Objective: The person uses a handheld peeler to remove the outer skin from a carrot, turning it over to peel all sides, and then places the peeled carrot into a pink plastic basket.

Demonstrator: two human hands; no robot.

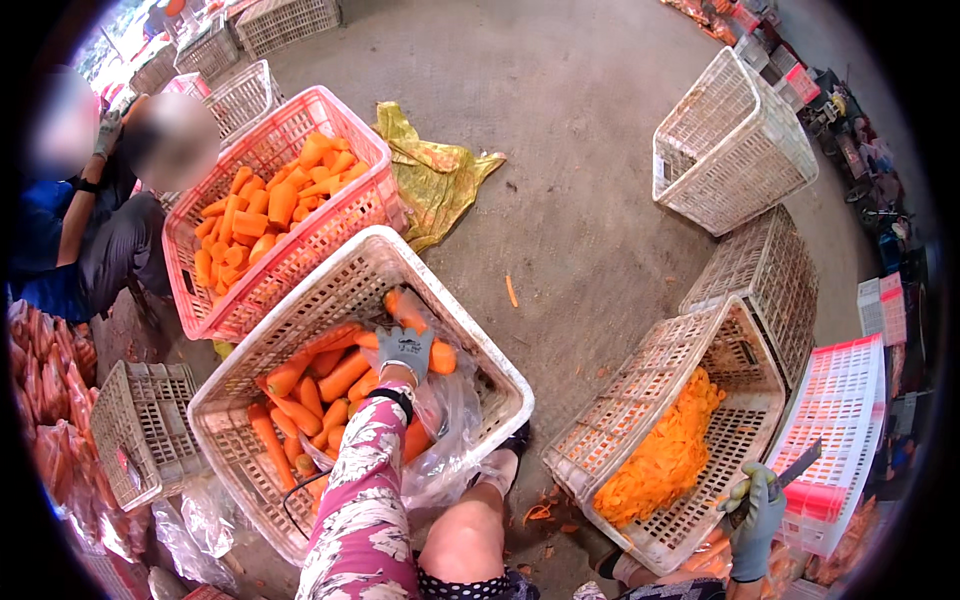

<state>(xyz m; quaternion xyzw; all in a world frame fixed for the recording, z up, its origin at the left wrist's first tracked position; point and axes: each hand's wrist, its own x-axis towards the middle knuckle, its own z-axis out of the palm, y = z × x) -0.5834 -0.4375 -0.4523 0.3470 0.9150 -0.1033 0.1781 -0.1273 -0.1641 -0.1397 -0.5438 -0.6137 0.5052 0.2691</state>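
Note:
My left hand [404, 350], in a grey glove below a floral sleeve and dark wristband, reaches into a dirty white plastic crate [230, 405]. Its fingers are closed over a carrot [442, 358] that shows beside the hand. Whole carrots [345, 375] and clear plastic film [455, 415] lie around it in the crate. Low on the right, my gloved right hand [757, 520] grips a knife [800, 463] by its handle, the blade slanting up and right. Next to that hand, a tilted crate [660, 535] holds a heap of orange carrot peelings [660, 450].
A pink crate [300, 245] of peeled carrots adjoins my crate, and a co-worker [100, 220] sits left of it. Yellow sacking [440, 170] lies beyond. Other crates [735, 140] stand at right, near a white-and-red crate [835, 430]. Bagged carrots [60, 390] are piled far left.

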